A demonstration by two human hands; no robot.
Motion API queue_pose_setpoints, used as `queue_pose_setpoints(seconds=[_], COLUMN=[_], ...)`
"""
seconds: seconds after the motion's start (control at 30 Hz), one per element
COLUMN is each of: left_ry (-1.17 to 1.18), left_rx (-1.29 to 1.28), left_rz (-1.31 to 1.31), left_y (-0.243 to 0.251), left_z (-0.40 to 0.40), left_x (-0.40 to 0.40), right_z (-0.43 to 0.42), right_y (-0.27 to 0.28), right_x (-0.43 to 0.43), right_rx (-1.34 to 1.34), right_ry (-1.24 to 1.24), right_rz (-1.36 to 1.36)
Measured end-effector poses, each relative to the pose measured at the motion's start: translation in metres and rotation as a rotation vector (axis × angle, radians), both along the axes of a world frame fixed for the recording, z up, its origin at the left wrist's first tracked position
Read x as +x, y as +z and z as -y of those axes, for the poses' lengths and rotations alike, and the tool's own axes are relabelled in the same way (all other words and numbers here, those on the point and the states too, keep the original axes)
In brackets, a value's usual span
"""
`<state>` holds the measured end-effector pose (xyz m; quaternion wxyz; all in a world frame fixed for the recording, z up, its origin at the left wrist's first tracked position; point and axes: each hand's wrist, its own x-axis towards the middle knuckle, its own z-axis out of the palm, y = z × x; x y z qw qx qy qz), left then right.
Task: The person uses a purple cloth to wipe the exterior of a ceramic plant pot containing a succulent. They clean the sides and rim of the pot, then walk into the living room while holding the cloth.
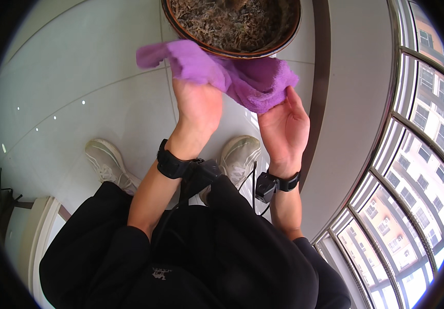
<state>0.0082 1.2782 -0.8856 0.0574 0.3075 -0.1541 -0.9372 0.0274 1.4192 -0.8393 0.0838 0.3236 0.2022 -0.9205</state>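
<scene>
A purple plush cloth (260,83) is stretched between my two hands, just in front of a large round plant pot (241,56). The pot has a dark glazed rim with a brown edge and holds dry, crumbly plant matter (229,25). My left hand (198,98) grips the cloth's left part, its fingers hidden under the fabric. A loose end of the cloth sticks out to the left and looks blurred. At the cloth's right end, my right hand (286,123) is palm up, with the thumb on the edge and the other fingers covered.
Pale glossy tiles (110,100) cover the floor around my grey shoes (241,156). A wall ledge (355,96) with a dark base strip runs along the right, below barred windows (411,162). Black wrist devices (175,164) with cables sit on both wrists. A white panel edge (42,231) stands at lower left.
</scene>
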Motion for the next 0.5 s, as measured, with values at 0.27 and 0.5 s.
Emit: queue_pose_setpoints(seconds=[0.27,0.5], left_ry=[-0.067,-0.158], left_rx=[-0.341,-0.443], left_rz=[-0.093,-0.135], left_y=[-0.017,-0.039], left_z=[0.035,0.075], left_x=[-0.034,-0.070], right_z=[0.028,0.066], right_y=[-0.016,-0.028], right_x=[-0.004,-0.017], right_rx=[0.010,0.139], right_ry=[0.178,0.425], right_rz=[0.089,0.076])
